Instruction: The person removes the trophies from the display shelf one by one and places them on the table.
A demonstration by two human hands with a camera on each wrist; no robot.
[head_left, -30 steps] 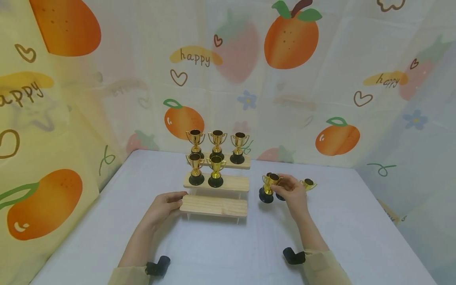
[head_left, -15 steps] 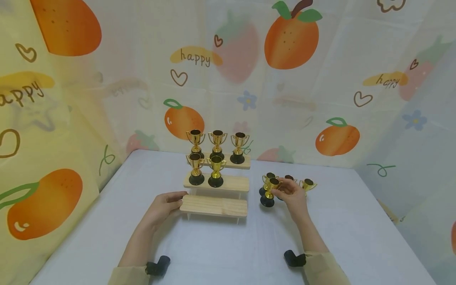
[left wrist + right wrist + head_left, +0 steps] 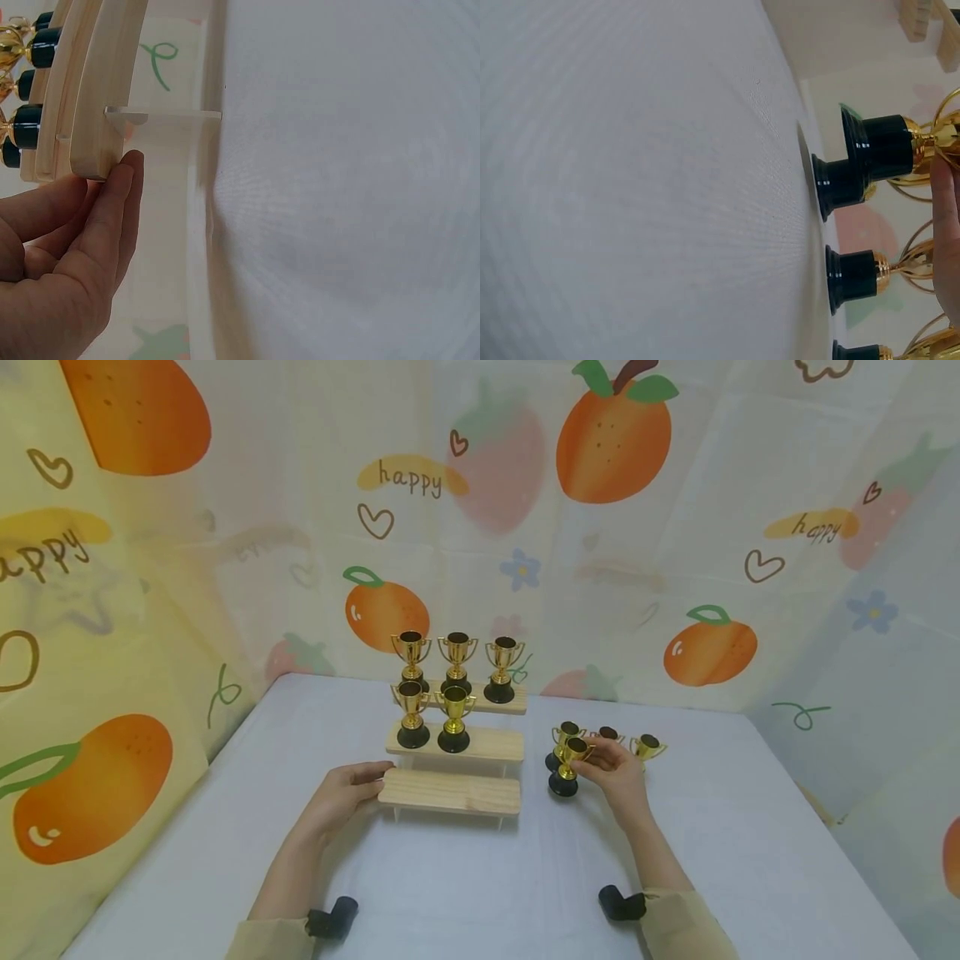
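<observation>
My right hand (image 3: 615,777) pinches a small gold trophy cup (image 3: 564,784) by its gold part, fingers on the side away from the stand. Upright, its black base overlaps a second trophy (image 3: 567,732) behind; the right wrist view shows the held trophy (image 3: 889,142) with its base higher off the table than the others' bases. My left hand (image 3: 341,797) grips the left end of the lowest board (image 3: 450,792) of a three-step wooden display stand, thumb and fingers on opposite faces (image 3: 97,150). That board is bare. Two trophies (image 3: 454,722) stand on the middle board, three (image 3: 457,653) on the back one.
Beyond my right hand, another trophy (image 3: 609,733) is partly hidden, and one more trophy (image 3: 648,747) stands to its right. A white cloth (image 3: 450,893) covers the table. Fruit-print curtains (image 3: 600,568) hang behind and at both sides.
My right hand has brought its trophy slightly nearer to me, uncovering the trophies behind it; in the last half second it has barely moved. My left hand stays at the board's end.
</observation>
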